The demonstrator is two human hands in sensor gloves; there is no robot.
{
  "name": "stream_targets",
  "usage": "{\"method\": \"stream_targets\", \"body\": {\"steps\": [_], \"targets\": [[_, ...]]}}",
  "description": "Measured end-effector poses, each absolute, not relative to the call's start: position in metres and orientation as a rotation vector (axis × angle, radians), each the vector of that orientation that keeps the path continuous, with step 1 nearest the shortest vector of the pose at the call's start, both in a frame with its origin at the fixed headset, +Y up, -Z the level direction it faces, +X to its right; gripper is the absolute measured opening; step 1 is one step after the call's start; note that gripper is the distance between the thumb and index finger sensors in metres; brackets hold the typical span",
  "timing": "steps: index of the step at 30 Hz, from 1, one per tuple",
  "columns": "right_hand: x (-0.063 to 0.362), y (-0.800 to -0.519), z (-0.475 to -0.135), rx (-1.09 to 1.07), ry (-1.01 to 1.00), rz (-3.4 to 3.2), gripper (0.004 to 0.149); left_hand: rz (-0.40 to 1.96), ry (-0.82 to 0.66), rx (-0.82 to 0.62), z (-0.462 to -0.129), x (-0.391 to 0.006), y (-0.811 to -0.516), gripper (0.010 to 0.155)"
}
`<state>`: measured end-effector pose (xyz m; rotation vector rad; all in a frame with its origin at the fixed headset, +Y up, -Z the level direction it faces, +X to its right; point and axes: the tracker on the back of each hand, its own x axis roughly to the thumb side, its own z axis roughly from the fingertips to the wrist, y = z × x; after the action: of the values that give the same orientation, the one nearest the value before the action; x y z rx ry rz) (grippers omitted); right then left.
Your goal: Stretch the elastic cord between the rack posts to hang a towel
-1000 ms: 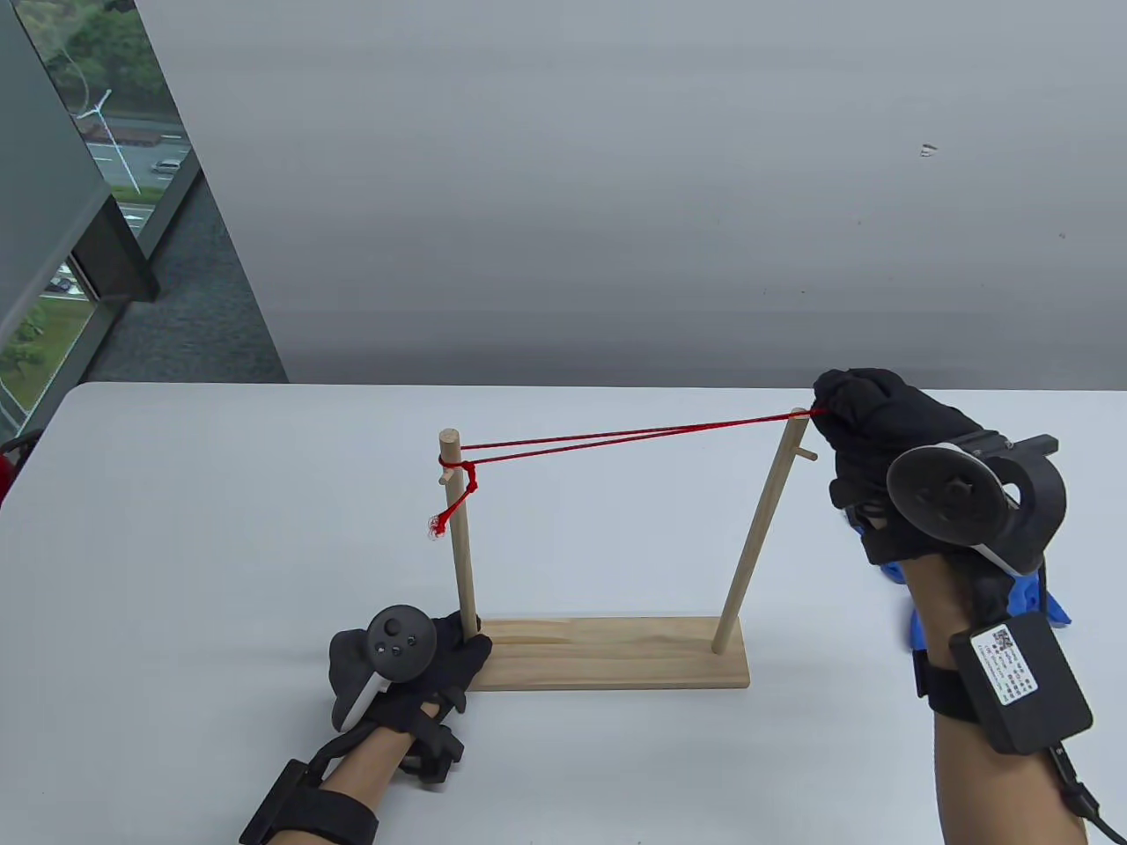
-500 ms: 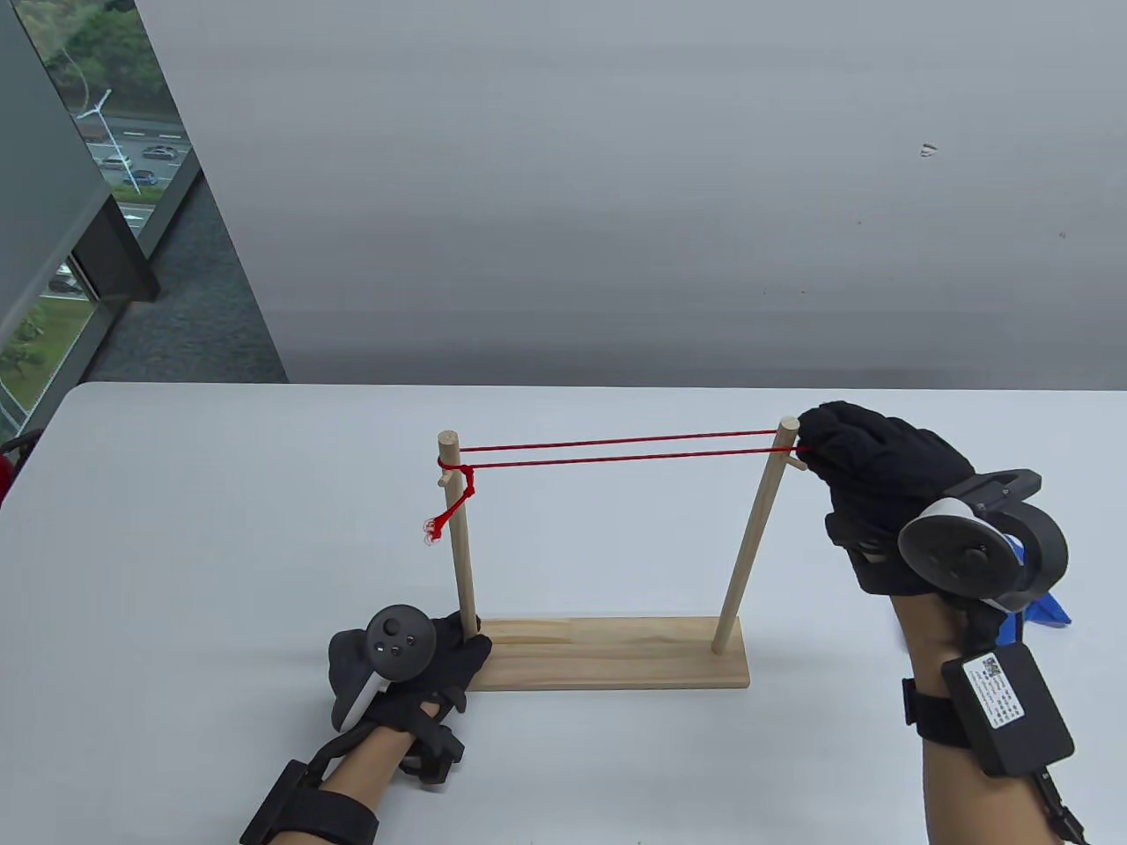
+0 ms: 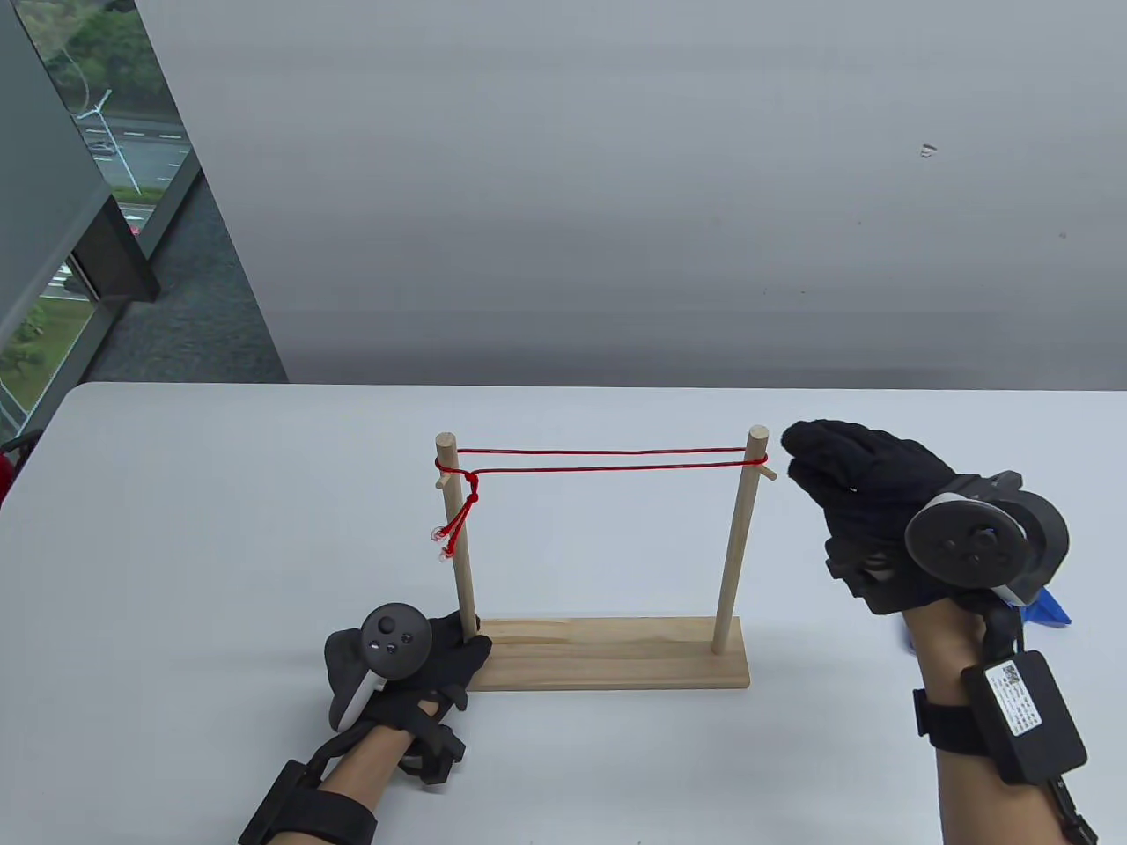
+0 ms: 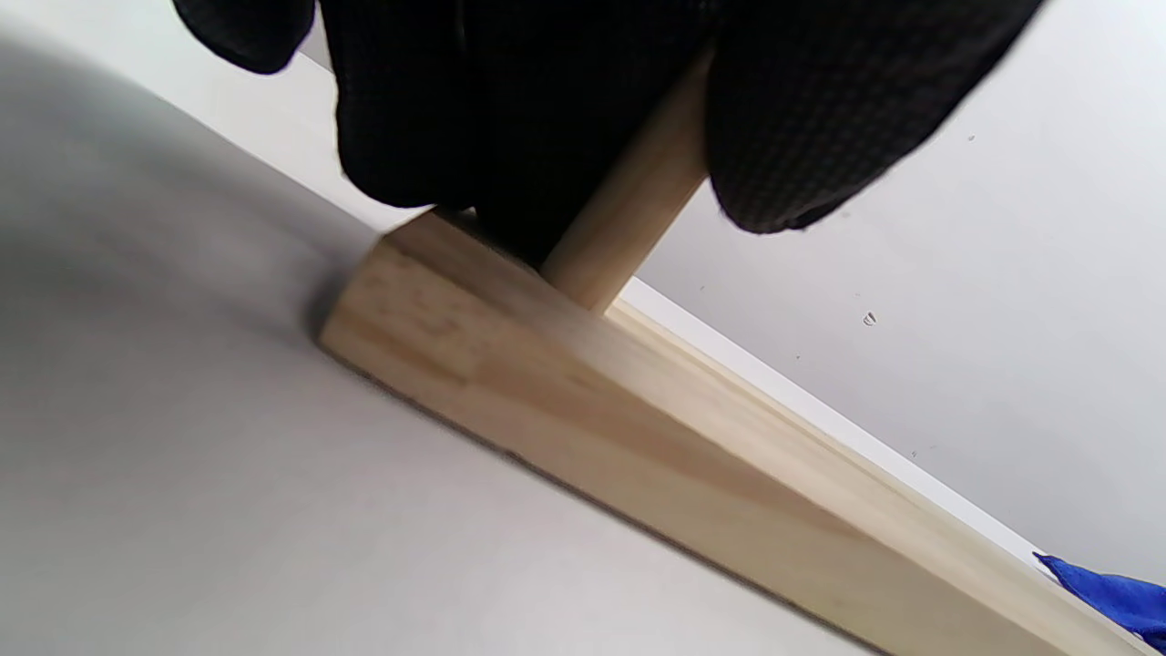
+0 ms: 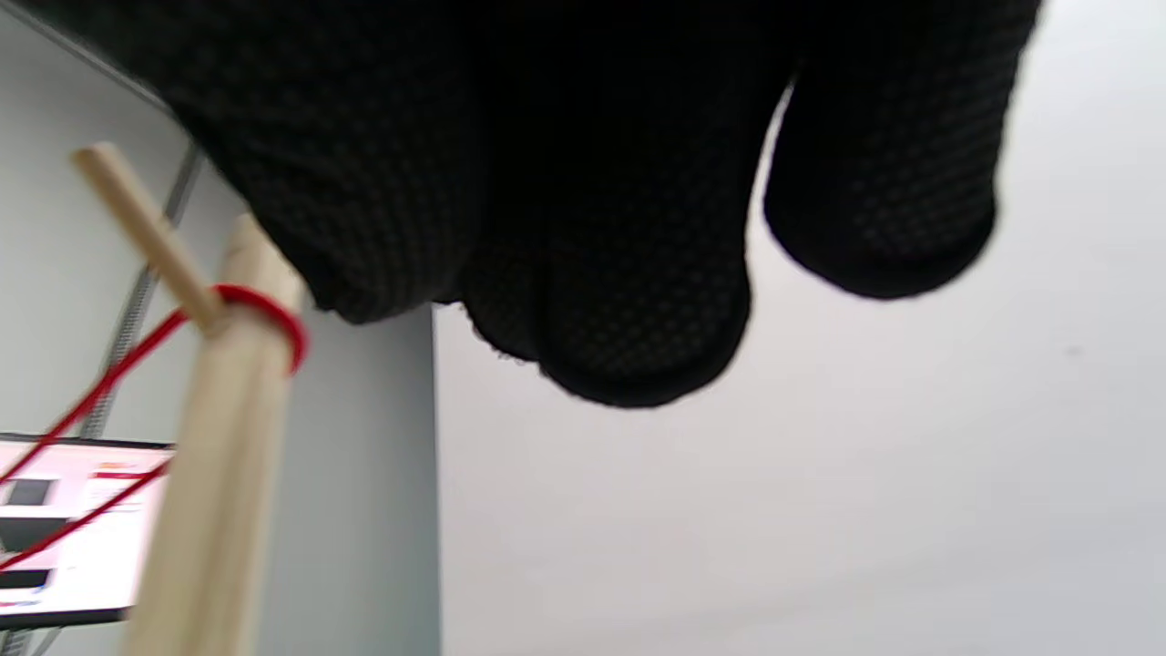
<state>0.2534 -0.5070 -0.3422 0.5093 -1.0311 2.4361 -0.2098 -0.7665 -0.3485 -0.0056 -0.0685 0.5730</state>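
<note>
The wooden rack stands on its base [image 3: 616, 660] with a left post [image 3: 458, 546] and a right post [image 3: 738, 537]. A doubled red elastic cord [image 3: 607, 458] runs taut between the post tops. It is knotted at the left post, and its loop sits on the right post above the peg [image 5: 146, 228]. My left hand [image 3: 453, 651] grips the foot of the left post [image 4: 638, 200], with fingers [image 4: 811, 137] on both sides. My right hand [image 3: 810, 462] is open and empty, just right of the right post and apart from it. A blue towel [image 3: 1049, 607] lies mostly hidden behind my right hand.
The white table [image 3: 220, 528] ends at a far edge in front of a grey wall. A window is at the far left. A corner of the blue towel [image 4: 1111, 597] also shows in the left wrist view beyond the base [image 4: 638, 401].
My right hand brought the cord loop down over the right post, let go and drew back to the right. The bent right post straightened. My left hand has not moved.
</note>
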Motion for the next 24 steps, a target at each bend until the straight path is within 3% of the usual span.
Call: {"method": "stream_targets", "body": {"steps": [7, 9, 16, 24], "targets": [[0.313, -0.541, -0.353, -0.113, -0.715, 2.637, 0.065, 0.581, -0.083, -0.043, -0.349, -0.213, -0.765, 0.056], [0.334, -0.560, -0.363, -0.251, -0.525, 2.688, 0.075, 0.599, -0.082, -0.052, -0.348, -0.216, -0.762, 0.058], [0.384, -0.629, -0.395, -0.533, -0.123, 2.727, 0.090, 0.570, -0.096, -0.055, -0.340, -0.225, -0.739, 0.066], [0.423, -0.690, -0.424, -0.785, 0.228, 2.707, 0.099, 0.520, -0.042, -0.048, -0.326, -0.243, -0.726, 0.069]]}}
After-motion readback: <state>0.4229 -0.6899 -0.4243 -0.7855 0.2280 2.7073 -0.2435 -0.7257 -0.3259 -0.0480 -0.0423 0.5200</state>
